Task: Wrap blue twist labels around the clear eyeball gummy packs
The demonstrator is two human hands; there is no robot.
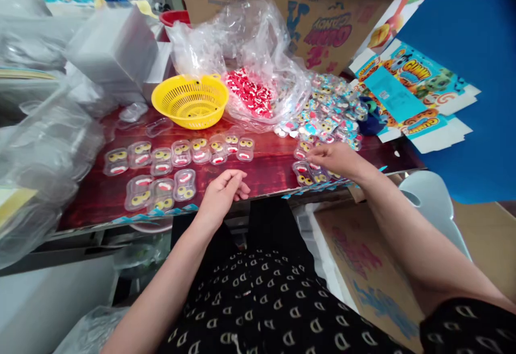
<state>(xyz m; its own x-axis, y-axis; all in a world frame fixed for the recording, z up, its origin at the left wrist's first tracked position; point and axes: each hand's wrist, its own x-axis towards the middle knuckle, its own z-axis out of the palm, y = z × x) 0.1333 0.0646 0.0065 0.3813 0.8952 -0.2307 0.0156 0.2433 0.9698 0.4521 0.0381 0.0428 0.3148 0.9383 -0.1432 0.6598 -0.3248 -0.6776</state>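
Where the dark patterned clothing fills the bottom of the view, it hides the person's lap and whatever lies under the worktop [266, 168] edge. The left hand [223, 190] rests at the near edge of the red-brown worktop, palm down, fingers curled loosely inward and gripping nothing; the forearm runs back toward the body. The right hand [336, 159] reaches further out and to the right, wrist raised a little, fingertips pinched down among small clear candy packs [307, 174] at the worktop's near right edge. Whether it actually clasps one I cannot tell, since the fingers cover that spot.

To the left of the left hand lie two rows of clear blister packs [161, 168], each showing yellow eyes and a red-and-white mouth shape; the nearer row is short, the farther row runs longer. The leftmost packs blur into crumpled clear plastic that is hard to read.

Beyond the right hand sits a heap of sealed, printed candy packs [332, 109], too small to read. Behind the rows stands a yellow plastic colander [190, 100], and just beside it an open clear plastic bag [245, 48] holding red-and-white candies [250, 93]. Flattened printed cartons [411, 93] lie at the far right, partly cut off. A cardboard box [306, 5] stands at the back, its print upside down.
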